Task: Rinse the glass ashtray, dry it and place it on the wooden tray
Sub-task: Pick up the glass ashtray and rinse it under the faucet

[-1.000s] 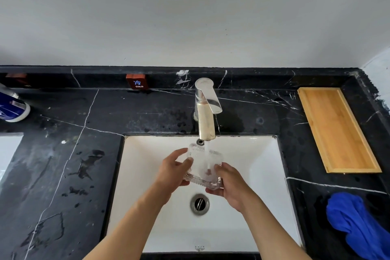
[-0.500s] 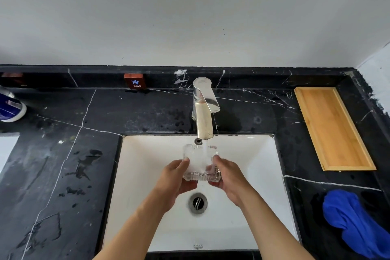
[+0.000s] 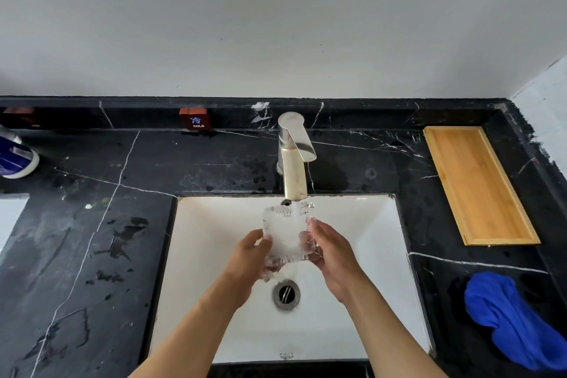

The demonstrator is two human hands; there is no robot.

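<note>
**Glass ashtray under the running tap**

Glass ashtray (image 3: 287,233), clear and ridged at its edges, sits tilted above the white sink (image 3: 214,255), directly under the spout of the chrome faucet (image 3: 294,159). A stream of water falls from the spout onto it. The left hand (image 3: 250,258) grips its left edge, fingers (image 3: 264,239) wrapped closed against the glass, and the right hand (image 3: 329,250) grips its right edge in the same closed way. Both forearms reach in from the near side. The drain (image 3: 287,294) lies just below the hands.

On the black marble bench (image 3: 92,224), to the right of the sink, a wooden tray (image 3: 478,184) lies flat near the back wall. A crumpled blue cloth (image 3: 515,319) lies nearer, well apart from the tray. A small red tag marked COLD (image 3: 194,119) stands on the back ledge, left of the faucet. A blue and white bottle (image 3: 15,156) shows partly at the far left edge.
</note>
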